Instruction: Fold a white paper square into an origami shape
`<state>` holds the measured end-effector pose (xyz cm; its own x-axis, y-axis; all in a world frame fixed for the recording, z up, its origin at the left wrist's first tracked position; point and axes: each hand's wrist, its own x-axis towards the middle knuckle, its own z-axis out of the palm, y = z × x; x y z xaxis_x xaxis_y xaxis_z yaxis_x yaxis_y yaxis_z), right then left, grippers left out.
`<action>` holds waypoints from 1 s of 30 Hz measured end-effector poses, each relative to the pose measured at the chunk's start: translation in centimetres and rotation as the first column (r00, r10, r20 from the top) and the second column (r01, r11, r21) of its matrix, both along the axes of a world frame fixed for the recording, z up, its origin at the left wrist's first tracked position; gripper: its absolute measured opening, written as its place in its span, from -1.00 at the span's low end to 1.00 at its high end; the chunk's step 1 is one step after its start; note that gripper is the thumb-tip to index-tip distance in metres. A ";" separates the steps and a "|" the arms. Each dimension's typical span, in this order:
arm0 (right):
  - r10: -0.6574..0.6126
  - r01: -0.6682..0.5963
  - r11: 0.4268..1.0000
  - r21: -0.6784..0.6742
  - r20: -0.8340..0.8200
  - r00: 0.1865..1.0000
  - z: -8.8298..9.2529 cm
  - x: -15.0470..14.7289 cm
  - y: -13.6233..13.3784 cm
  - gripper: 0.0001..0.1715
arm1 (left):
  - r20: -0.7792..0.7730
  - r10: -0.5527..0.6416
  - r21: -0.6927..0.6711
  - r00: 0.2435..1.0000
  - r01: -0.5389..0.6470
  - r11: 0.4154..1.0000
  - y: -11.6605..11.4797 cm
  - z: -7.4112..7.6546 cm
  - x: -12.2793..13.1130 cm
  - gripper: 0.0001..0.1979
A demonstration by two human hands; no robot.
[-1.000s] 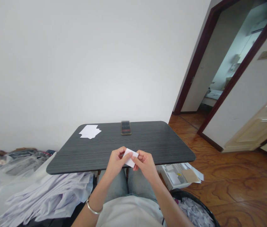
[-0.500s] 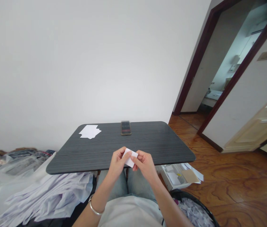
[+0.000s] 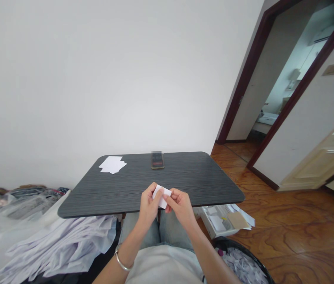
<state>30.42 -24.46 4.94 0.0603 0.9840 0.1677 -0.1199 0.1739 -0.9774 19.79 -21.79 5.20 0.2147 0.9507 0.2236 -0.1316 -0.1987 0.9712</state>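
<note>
A small white piece of paper (image 3: 162, 202) is pinched between my two hands, just over the near edge of the dark table (image 3: 184, 173). My left hand (image 3: 148, 203) is closed on its left side, with the thumb lying across the face of the paper. Gripping the lower right side, my right hand (image 3: 179, 203) has its thumb and fingers pressed together. The fingers behind the paper are partly hidden, and I cannot tell whether the paper is folded.
White paper sheets (image 3: 112, 164) lie at the table's far left, and a phone (image 3: 157, 160) rests at the back edge. Below stand a box of papers (image 3: 214, 227), a black-lined bin of paper scraps (image 3: 244, 264) and a heap of white cloth-like material (image 3: 63, 244).
My left hand has shifted slightly, and its thumb has slid a little over the paper. The left forearm has moved a bit to the right. Both hands keep hold of the paper.
</note>
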 end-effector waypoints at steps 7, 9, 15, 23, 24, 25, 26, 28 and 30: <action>-0.053 0.054 0.998 0.026 -0.039 0.998 0.3 0.0 -0.3 -0.68 | 0.033 -0.011 -0.066 0.999 0.013 0.998 0.3 0.0 -0.2 -0.63; -0.074 0.076 0.997 0.029 -0.046 0.996 0.4 0.2 -0.3 -0.68 | 0.031 -0.018 -0.086 0.999 0.021 0.996 0.5 0.2 -0.6 -0.58; -0.098 0.102 0.993 0.051 -0.078 0.992 0.3 0.2 -0.1 -0.68 | -0.053 -0.166 -0.027 0.985 0.165 0.986 0.5 1.1 -1.5 -0.64; -0.071 0.076 0.995 0.065 -0.078 0.994 0.0 0.4 0.3 -0.69 | -0.261 -0.102 0.095 0.960 0.131 0.987 0.6 0.5 -1.6 -0.68; -0.076 0.081 0.994 0.073 -0.067 0.995 -0.1 0.5 0.4 -0.69 | -0.256 -0.116 0.087 0.960 0.143 0.986 0.6 0.5 -1.5 -0.68; -0.085 0.089 0.993 0.082 -0.052 0.995 -0.2 0.5 0.4 -0.69 | -0.235 -0.138 0.069 0.962 0.158 0.985 0.6 0.4 -1.4 -0.69; -0.097 0.100 0.991 0.092 -0.037 0.995 -0.2 0.5 0.4 -0.69 | -0.205 -0.163 0.043 0.965 0.176 0.984 0.6 0.3 -1.3 -0.70; -0.120 0.120 0.986 0.118 -0.008 0.993 -0.3 0.5 0.4 -0.70 | -0.134 -0.208 -0.016 0.969 0.208 0.978 0.7 0.3 -1.0 -0.70; -0.144 0.139 0.980 0.145 0.025 0.989 -0.3 0.5 0.4 -0.71 | -0.065 -0.231 -0.073 0.971 0.226 0.971 0.6 0.3 -0.7 -0.69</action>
